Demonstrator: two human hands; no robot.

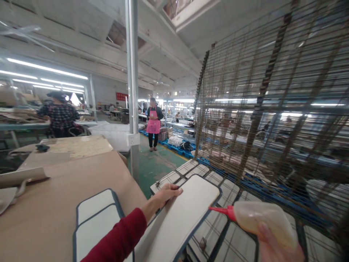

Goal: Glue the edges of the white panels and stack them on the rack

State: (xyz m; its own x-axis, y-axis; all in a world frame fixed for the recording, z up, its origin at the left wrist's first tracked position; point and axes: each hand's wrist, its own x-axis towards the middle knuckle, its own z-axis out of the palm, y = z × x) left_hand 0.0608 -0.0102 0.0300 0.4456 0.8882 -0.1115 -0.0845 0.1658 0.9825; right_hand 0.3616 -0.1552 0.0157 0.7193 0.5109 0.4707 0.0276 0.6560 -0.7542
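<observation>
Left grip (167,194) clamped on dark-edged white panel (184,218), lower centre of frame. Right grip (276,245) wrapped round squeeze bottle (259,214), lower right; red nozzle (225,211) at panel's right edge.

Red-nozzled bottle (261,216) points at a dark-edged white panel (188,214).

Strip lights (50,68), a broad worktable (46,218), a wire rack (255,125) and an aproned person (153,125) mark this as a factory workshop.
</observation>
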